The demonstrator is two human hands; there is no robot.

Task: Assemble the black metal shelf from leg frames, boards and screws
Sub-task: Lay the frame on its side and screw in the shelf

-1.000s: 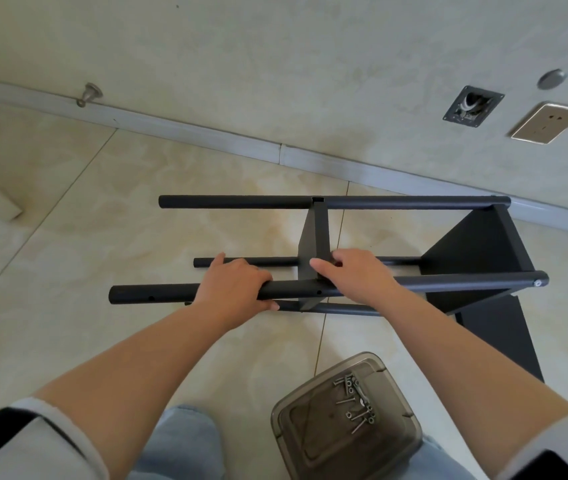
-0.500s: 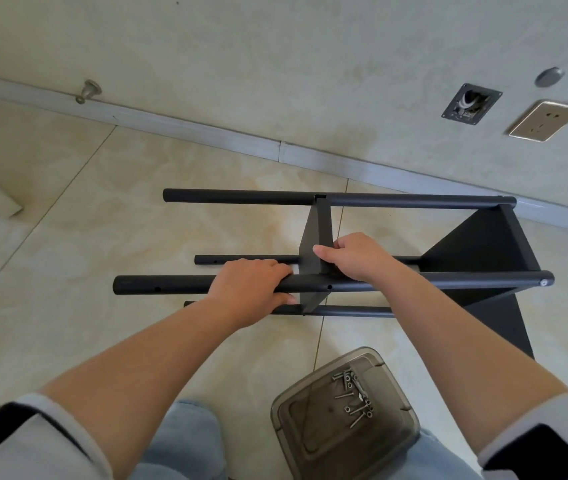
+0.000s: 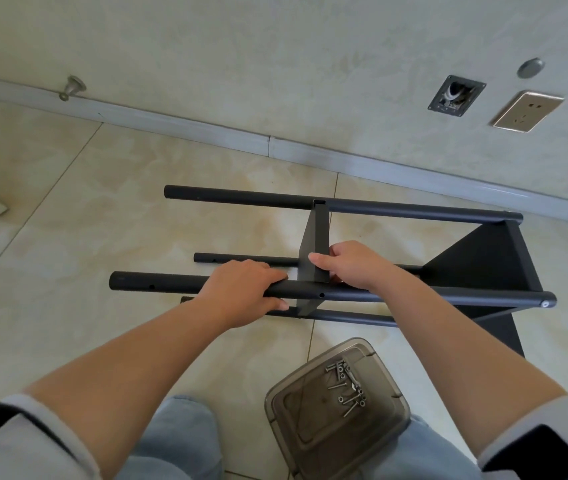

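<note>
So I'm on the middle board: the black metal shelf frame (image 3: 414,292) lies on its side on the tiled floor, end board already on at the right. Left hand (image 3: 241,292) wraps the near black round leg tube (image 3: 158,285), right hand (image 3: 352,265) pinches the thin black middle board (image 3: 313,237). Next, I reckon: line its edge with the tube hole (image 3: 321,295), then grab a screw from the clear plastic lid of silver screws (image 3: 331,410)

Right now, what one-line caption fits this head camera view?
Left hand grips the near black metal leg tube; right hand pinches the black middle board.
</note>
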